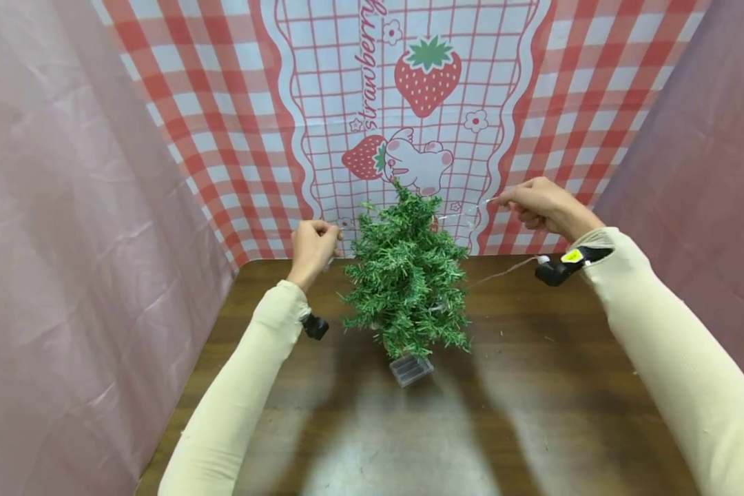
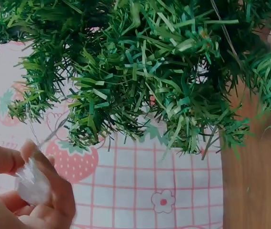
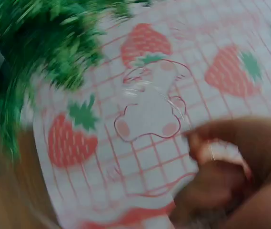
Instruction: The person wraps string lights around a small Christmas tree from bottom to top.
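Note:
A small green artificial Christmas tree (image 1: 409, 275) stands between my two hands. My right hand (image 1: 542, 207), to the right of the treetop, pinches a thin clear wire (image 1: 461, 213) that runs toward the tree. In the right wrist view that hand (image 3: 225, 176) is blurred. At the tree's left, my left hand (image 1: 315, 249) pinches a thin wire; in the left wrist view its fingers curl around a translucent whitish piece (image 2: 33, 183), whose exact kind I cannot tell. The wire (image 2: 37, 131) goes up from these fingers into the branches. The tree hides the wire's middle.
A small clear plastic box (image 1: 411, 370) with slots lies at the tree's foot on the brown wooden table (image 1: 359, 441). Behind hangs a strawberry-print checked cloth (image 1: 428, 69). Pink curtains (image 1: 99, 207) flank both sides. A pale cord (image 1: 502, 273) reaches toward the right wrist camera.

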Demonstrator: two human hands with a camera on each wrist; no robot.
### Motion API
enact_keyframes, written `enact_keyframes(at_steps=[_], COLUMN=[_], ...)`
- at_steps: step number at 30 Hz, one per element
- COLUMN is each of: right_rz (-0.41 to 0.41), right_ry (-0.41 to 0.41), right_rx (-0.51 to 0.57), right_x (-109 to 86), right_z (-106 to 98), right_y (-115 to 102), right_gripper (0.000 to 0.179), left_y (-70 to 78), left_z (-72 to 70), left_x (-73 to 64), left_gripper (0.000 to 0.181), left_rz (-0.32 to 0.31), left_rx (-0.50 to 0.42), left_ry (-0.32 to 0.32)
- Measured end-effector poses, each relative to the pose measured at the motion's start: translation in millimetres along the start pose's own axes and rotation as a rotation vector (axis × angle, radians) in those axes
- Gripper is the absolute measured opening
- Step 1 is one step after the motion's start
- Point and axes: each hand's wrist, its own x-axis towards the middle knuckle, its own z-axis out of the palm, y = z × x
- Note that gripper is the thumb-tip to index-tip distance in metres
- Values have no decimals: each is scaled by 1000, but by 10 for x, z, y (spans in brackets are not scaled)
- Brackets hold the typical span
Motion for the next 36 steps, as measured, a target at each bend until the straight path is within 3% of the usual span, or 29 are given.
enact_keyframes(at_steps=[3, 5, 7, 12, 14, 16, 19, 25, 28, 31, 34, 36], right_rz=[35, 2, -62, -246, -283, -295, -291, -350, -368, -369, -323, -264], right_ry=[-132, -130, -44, 407, 577, 679, 779, 956, 977, 922, 748, 567], right_rx=[318, 411, 330, -273, -433, -478, -448, -299, -260, -273, -287, -170], right_x=[73, 114, 135, 219, 273, 328, 388, 388, 373, 388, 414, 442], right_z=[-22, 10, 75, 323, 398, 451, 488, 578, 652, 697, 701, 691], right_y=[73, 84, 85, 83, 67, 38, -14, -206, -339, -411, -406, -375], right_gripper=[20, 29, 34, 33, 37, 38, 36, 37, 38, 37, 32, 28], left_y=[-2, 19, 56, 184, 245, 301, 350, 222, 169, 144, 132, 123], left_z=[14, 20, 25, 31, 30, 26, 28, 100, 97, 59, 22, -6], left_x=[9, 10, 8, -49, -91, -129, -156, -59, -30, -26, -6, 28], left_gripper=[24, 24, 23, 21, 22, 23, 23, 21, 19, 19, 23, 23], left_rz=[-9, -4, 6, 60, 92, 100, 76, 21, 28, -1, -66, -122], left_rx=[-47, -121, -222, -434, -464, -485, -493, -667, -771, -820, -817, -818], left_ry=[-4, -12, -34, -117, -124, -116, -100, -84, -29, -23, -73, -115])
